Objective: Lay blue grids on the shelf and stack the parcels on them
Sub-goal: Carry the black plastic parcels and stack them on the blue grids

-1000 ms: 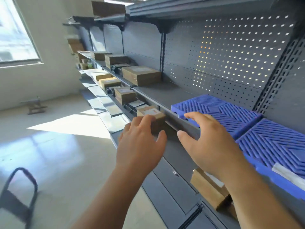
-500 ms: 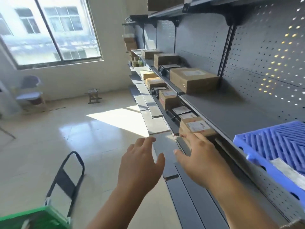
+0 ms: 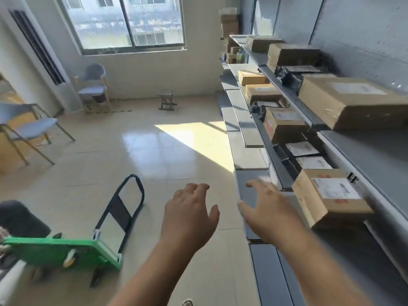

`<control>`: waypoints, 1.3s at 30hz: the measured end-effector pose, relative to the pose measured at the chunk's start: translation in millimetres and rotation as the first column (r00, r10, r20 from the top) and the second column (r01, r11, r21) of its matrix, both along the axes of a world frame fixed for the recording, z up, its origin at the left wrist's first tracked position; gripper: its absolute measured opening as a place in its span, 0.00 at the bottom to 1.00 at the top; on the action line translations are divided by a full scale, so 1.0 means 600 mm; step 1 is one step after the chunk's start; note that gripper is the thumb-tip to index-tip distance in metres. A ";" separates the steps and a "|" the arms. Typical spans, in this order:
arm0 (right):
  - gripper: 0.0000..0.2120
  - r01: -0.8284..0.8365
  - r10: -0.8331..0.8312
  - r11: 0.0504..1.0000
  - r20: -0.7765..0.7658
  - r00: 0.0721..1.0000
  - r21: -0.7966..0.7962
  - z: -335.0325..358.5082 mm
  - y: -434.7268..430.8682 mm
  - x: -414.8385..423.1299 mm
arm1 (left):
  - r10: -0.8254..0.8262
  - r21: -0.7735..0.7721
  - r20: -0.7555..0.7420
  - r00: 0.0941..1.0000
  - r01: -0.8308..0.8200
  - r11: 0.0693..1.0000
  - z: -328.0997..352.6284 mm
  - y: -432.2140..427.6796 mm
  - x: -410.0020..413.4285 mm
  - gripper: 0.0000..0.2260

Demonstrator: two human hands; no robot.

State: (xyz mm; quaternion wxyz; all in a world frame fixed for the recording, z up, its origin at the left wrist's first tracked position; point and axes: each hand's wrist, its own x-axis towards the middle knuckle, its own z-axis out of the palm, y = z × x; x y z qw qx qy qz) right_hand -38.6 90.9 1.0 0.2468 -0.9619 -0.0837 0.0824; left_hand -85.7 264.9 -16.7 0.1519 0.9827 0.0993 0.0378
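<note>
Two bare hands reach forward, and both hold nothing. The left grip (image 3: 189, 217) hangs over the pale tiled floor (image 3: 132, 162) with its fingers loosely bent and a little spread, and the thumb points to the right. The right grip (image 3: 265, 210) is stretched out with straight, separated fingers above the lower boards of the grey metal shelf unit (image 3: 375, 155). It is near the left side of the closest brown cardboard parcel with a white label (image 3: 326, 199), but it seems to be apart from it.

This labelled parcel sits on the middle level of the shelf unit, at the front edge. Behind it on the same level lie flat plastic mail bags with white labels (image 3: 306, 155), then another brown cardboard box (image 3: 283, 125), and more boxes further along toward the wall. On the level above, a large long brown cardboard parcel (image 3: 348, 102) lies flat, with a bare grey part of the shelf on its near side. Further away on that level stands a darker brown box (image 3: 291, 55).

On the floor at the left is a green flat trolley (image 3: 61, 248) with a black handle (image 3: 123, 208) that is tilted. A grey-blue chair (image 3: 92, 85) stands by the far wall. A small low stool (image 3: 166, 100) is below the wide window (image 3: 132, 23). A bright patch of sunlight lies on the floor beside the shelf unit.
</note>
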 end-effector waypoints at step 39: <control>0.23 0.570 -0.571 0.820 -0.156 0.806 -0.057 -0.164 -0.061 0.777 | -0.523 -0.040 -0.262 0.811 0.532 0.846 -0.114 -0.057 0.927 0.24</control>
